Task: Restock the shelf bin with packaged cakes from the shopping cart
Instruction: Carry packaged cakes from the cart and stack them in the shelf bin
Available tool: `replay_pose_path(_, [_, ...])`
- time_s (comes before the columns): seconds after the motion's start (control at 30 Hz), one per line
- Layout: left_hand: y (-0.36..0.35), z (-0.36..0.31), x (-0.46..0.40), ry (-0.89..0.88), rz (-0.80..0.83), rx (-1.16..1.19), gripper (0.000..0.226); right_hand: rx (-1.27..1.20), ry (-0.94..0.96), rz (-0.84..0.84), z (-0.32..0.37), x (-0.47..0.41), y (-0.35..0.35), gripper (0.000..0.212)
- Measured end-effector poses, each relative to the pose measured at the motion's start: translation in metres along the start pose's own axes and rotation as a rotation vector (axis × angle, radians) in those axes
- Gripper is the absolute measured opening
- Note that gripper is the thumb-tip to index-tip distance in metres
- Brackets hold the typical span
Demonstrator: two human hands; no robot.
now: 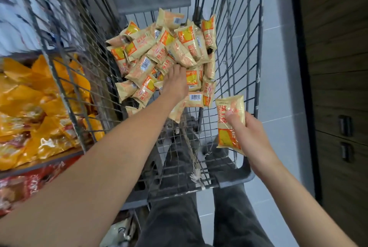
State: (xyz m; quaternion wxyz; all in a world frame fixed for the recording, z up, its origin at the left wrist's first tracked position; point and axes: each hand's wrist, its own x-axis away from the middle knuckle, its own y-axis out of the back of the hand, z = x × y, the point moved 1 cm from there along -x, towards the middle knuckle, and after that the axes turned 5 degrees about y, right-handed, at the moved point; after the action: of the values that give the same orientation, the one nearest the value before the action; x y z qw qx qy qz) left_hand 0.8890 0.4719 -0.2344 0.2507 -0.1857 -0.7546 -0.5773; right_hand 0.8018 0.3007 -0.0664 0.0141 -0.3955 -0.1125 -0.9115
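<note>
A wire shopping cart (237,71) stands in front of me, with a heap of several tan and orange packaged cakes (165,51) in its far end. My left hand (175,82) reaches down into the heap, its fingers buried among the packs; whether it grips one is hidden. My right hand (246,131) holds one packaged cake (230,121) upright above the cart's near right corner, thumb pressed on its front. The shelf bin (59,87) with wire sides sits at the left.
The bin on the left holds yellow-orange bags (25,107); red packs (23,187) lie on the shelf below. A dark wooden cabinet (338,67) lines the right side beyond a strip of white tiled floor (278,87). My legs in dark trousers (179,217) stand behind the cart.
</note>
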Motion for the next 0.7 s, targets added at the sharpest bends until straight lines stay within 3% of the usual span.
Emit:
replay_pose_path(0.13, [-0.016, -0.001, -0.013, -0.024, 0.0, -0.171, 0.058, 0.009, -0.017, -0.014, -0.005, 0.003, 0.002, 0.012])
replay_pose_path(0.33, [-0.013, 0.008, -0.013, 0.002, 0.018, -0.161, 0.054, 0.015, -0.008, 0.003, -0.004, 0.008, 0.005, 0.013])
replay_pose_path(0.47, [0.006, 0.013, 0.014, 0.046, 0.115, 0.056, 0.061, -0.017, -0.004, -0.021, 0.0, 0.007, 0.007, 0.013])
replay_pose_path(0.57, [0.029, 0.009, 0.061, 0.02, 0.023, 0.347, 0.051, -0.051, -0.005, -0.022, 0.0, 0.008, 0.006, 0.01])
replay_pose_path(0.7, [0.072, -0.003, 0.136, -0.26, -0.05, 0.523, 0.045, -0.064, -0.065, 0.028, 0.001, 0.009, 0.0, 0.004])
